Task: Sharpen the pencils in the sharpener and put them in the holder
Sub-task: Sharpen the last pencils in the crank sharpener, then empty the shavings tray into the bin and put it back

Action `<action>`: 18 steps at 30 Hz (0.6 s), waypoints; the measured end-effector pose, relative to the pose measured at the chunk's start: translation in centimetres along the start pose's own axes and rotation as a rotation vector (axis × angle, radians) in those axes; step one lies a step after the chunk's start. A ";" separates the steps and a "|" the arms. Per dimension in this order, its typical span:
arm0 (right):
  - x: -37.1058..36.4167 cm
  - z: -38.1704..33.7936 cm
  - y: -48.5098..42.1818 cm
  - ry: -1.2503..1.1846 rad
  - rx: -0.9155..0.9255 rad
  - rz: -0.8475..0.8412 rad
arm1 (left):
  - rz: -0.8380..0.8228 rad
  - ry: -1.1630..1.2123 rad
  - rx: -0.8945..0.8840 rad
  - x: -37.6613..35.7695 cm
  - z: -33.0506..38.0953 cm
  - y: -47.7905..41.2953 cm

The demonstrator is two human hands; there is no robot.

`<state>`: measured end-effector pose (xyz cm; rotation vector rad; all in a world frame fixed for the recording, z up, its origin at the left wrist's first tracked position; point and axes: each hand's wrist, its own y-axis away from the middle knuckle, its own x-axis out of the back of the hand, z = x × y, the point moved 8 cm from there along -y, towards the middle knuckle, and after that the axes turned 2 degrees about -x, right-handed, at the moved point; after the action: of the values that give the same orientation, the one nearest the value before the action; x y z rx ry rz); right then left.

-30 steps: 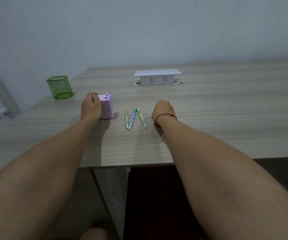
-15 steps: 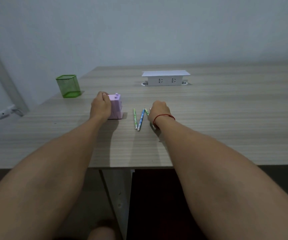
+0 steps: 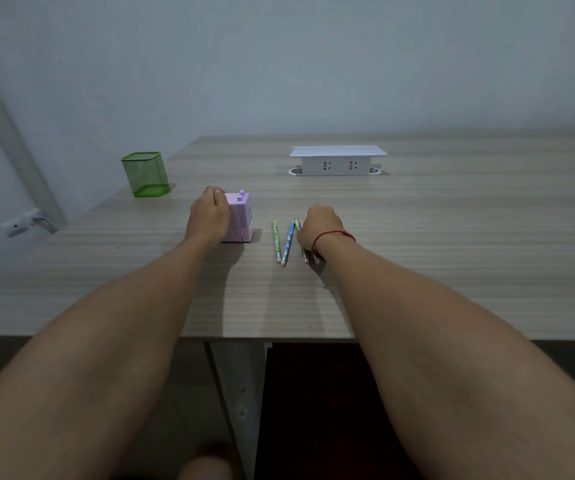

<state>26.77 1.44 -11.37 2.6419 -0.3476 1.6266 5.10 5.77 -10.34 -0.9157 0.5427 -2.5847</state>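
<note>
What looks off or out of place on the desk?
Nothing stands out. Green holder upright and empty-looking, pink sharpener upright under the left hand, two pencils flat on the desk, a third under the right hand. No spills or damage.

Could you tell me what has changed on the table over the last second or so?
The right hand moved left from beside the pencils onto the rightmost pencil, fingers closing over it; lifting not yet visible. The left hand stayed on the pink sharpener. The other two pencils, green holder and socket box kept their places.
</note>
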 end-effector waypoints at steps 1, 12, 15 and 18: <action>0.1 -0.1 0.0 0.006 0.007 0.000 | -0.006 0.000 0.000 0.0 -0.1 0.0; -3.1 -6.1 -0.5 -0.076 0.223 -0.163 | -0.023 0.005 -0.068 0.8 0.0 0.5; -4.6 -7.1 -0.7 -0.098 0.226 -0.210 | -0.041 0.029 -0.052 0.8 -0.1 0.7; -5.1 -7.9 -0.8 -0.148 0.245 -0.167 | -0.014 0.021 -0.067 1.1 -0.2 0.7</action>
<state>17.83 4.19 -12.17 2.8842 0.0759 1.5153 4.28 4.69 -10.21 -0.9180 0.6344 -2.6052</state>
